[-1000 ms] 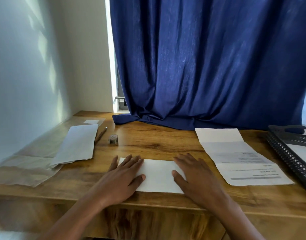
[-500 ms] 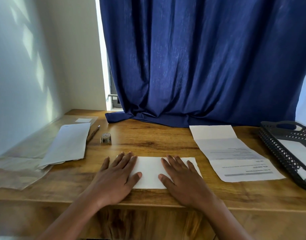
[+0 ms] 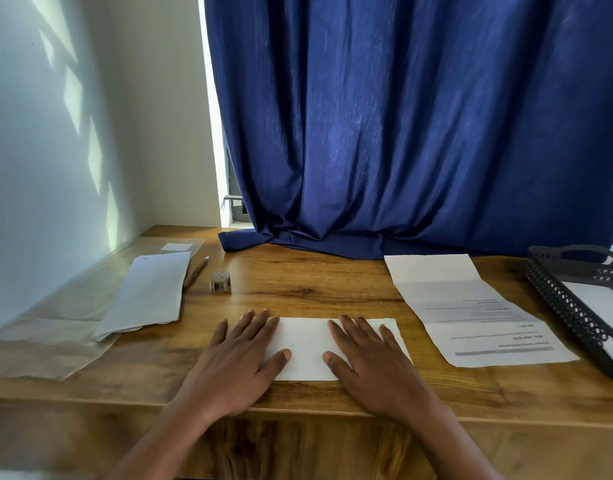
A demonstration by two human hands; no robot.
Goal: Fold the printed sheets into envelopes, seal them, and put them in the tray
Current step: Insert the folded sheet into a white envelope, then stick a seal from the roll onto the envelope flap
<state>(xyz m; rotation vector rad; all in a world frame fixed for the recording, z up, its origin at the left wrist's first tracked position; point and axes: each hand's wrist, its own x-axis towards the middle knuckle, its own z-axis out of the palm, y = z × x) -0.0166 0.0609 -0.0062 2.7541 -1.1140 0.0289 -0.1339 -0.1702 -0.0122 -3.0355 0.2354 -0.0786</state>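
A folded white sheet (image 3: pixel 307 346) lies flat near the desk's front edge. My left hand (image 3: pixel 237 365) presses on its left end with straight fingers. My right hand (image 3: pixel 369 363) presses flat on its right end in the same way. A printed sheet (image 3: pixel 471 308) with fold creases lies unfolded to the right. A black mesh tray (image 3: pixel 572 306) stands at the far right with white paper in it. White envelopes (image 3: pixel 149 294) lie in a pile at the left.
A small roll of stickers (image 3: pixel 221 281) and a pen (image 3: pixel 196 271) sit behind my left hand. Clear plastic wrapping (image 3: pixel 52 337) covers the desk's left part. A blue curtain (image 3: pixel 402 133) hangs down onto the back of the wooden desk (image 3: pixel 315 282).
My right hand has slid left along the folded sheet, uncovering its right end. My left hand stays pressed on the left end. The view has shifted slightly.
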